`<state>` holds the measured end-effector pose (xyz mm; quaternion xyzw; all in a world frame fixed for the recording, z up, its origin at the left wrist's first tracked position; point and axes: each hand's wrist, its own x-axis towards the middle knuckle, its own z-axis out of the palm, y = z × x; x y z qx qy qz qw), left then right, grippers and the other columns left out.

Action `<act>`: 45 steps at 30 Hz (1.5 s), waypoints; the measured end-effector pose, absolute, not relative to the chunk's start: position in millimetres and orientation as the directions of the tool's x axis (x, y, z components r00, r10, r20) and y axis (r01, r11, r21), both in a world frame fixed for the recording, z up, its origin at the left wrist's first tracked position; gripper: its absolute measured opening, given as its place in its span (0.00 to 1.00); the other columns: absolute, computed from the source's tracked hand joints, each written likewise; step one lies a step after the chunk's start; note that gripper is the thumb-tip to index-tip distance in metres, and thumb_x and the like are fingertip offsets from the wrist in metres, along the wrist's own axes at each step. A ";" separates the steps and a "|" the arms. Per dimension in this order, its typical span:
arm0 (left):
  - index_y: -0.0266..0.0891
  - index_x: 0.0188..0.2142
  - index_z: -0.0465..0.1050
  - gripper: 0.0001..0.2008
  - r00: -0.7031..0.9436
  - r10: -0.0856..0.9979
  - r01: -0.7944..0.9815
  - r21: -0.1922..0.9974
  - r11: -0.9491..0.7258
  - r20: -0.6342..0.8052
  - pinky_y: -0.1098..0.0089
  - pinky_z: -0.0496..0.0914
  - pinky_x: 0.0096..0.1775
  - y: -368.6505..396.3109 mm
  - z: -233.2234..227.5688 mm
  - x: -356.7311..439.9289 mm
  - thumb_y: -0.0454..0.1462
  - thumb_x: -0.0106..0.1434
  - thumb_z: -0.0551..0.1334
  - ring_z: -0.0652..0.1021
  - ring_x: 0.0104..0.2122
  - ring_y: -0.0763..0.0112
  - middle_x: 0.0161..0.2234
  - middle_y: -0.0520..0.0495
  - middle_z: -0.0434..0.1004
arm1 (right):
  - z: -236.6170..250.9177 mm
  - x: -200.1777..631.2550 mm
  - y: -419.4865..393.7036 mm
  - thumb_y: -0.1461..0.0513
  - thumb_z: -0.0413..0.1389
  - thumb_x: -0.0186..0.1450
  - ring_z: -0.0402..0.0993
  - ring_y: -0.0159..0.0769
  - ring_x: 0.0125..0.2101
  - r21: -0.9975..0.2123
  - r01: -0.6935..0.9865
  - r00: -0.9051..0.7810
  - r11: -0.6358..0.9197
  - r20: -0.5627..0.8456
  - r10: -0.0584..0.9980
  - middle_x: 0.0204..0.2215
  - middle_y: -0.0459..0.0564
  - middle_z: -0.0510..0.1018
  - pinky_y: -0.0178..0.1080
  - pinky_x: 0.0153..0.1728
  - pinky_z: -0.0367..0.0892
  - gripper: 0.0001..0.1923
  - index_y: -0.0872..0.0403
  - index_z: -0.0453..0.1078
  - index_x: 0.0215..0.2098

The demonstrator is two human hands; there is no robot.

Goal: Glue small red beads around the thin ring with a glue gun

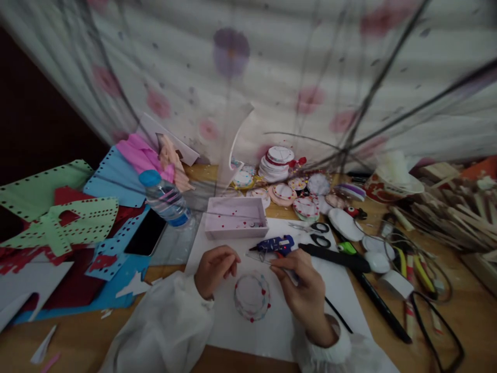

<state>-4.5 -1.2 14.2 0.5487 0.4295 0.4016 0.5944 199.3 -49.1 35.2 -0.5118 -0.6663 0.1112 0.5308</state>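
Note:
My right hand (301, 285) grips a blue glue gun (276, 244), its nozzle pointing left above a white sheet of paper (272, 326). A round white disc with coloured beads around its rim (251, 296) lies on the paper between my hands. My left hand (215, 268) rests just left of the disc with its fingers curled, and I cannot tell whether it pinches anything.
A shallow white box of beads (236, 216) sits behind the paper, a water bottle (165, 199) and a phone (146, 233) to its left. Finished discs (279, 160) are stacked further back. Scissors (312, 233) and tools lie right; coloured foam cutouts (66, 223) left.

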 end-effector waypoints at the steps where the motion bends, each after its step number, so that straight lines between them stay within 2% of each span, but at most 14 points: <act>1: 0.34 0.27 0.73 0.12 0.340 0.937 0.002 0.996 0.091 -0.087 0.76 0.57 0.19 -1.7 14.8 -2.2 0.42 0.57 0.60 0.64 0.15 0.78 0.16 0.51 0.69 | 33.3 197.8 -49.8 0.65 0.58 0.61 0.68 0.36 0.29 -0.699 0.558 0.083 0.448 0.584 0.807 0.24 0.45 0.72 0.41 0.33 0.61 0.03 0.51 0.72 0.31; 4: 0.33 0.27 0.73 0.10 0.385 0.917 0.016 0.994 0.109 -0.107 0.76 0.57 0.20 -1.8 16.9 1.0 0.40 0.55 0.61 0.64 0.15 0.78 0.16 0.51 0.69 | 30.8 195.8 -50.7 0.65 0.58 0.61 0.67 0.35 0.28 -0.690 0.563 0.060 0.455 0.583 0.810 0.23 0.44 0.71 0.41 0.33 0.60 0.03 0.50 0.72 0.31; 10: 0.34 0.25 0.73 0.07 0.377 0.924 0.012 0.998 0.062 -0.062 0.75 0.60 0.20 -2.1 18.6 2.5 0.38 0.53 0.63 0.66 0.16 0.78 0.16 0.52 0.68 | 29.8 194.3 -51.8 0.67 0.56 0.62 0.66 0.34 0.27 -0.655 0.595 0.015 0.465 0.588 0.809 0.23 0.44 0.70 0.42 0.34 0.58 0.05 0.50 0.71 0.33; 20: 0.35 0.22 0.70 0.09 0.334 0.939 0.042 0.997 0.066 -0.076 0.74 0.65 0.22 -2.2 20.6 4.0 0.39 0.53 0.63 0.69 0.17 0.76 0.16 0.52 0.68 | 29.5 191.4 -51.9 0.69 0.56 0.61 0.66 0.34 0.26 -0.624 0.607 -0.009 0.492 0.614 0.789 0.22 0.43 0.69 0.43 0.35 0.58 0.07 0.50 0.72 0.34; 27: 0.34 0.22 0.73 0.12 0.390 0.920 0.096 0.995 0.005 -0.042 0.75 0.61 0.21 -1.2 17.9 -0.2 0.39 0.57 0.59 0.67 0.17 0.76 0.16 0.49 0.69 | 30.2 190.9 -53.1 0.67 0.57 0.61 0.67 0.34 0.26 -0.619 0.617 -0.013 0.486 0.609 0.793 0.22 0.43 0.69 0.43 0.35 0.58 0.06 0.50 0.73 0.33; 35: 0.35 0.19 0.73 0.10 0.374 0.927 0.131 0.991 -0.015 -0.035 0.74 0.62 0.22 -0.9 21.1 0.0 0.35 0.54 0.58 0.69 0.18 0.75 0.15 0.50 0.69 | 27.8 193.4 -53.5 0.69 0.57 0.61 0.66 0.34 0.27 -0.608 0.611 -0.052 0.507 0.608 0.792 0.23 0.43 0.69 0.44 0.36 0.57 0.07 0.50 0.72 0.35; 45: 0.34 0.23 0.75 0.10 0.405 0.914 0.053 0.997 -0.047 0.021 0.75 0.63 0.23 -0.7 17.1 -3.3 0.36 0.56 0.58 0.70 0.18 0.75 0.17 0.49 0.72 | 27.0 194.7 -53.2 0.69 0.57 0.61 0.65 0.34 0.28 -0.627 0.572 -0.079 0.528 0.599 0.797 0.24 0.44 0.68 0.43 0.36 0.56 0.07 0.51 0.71 0.35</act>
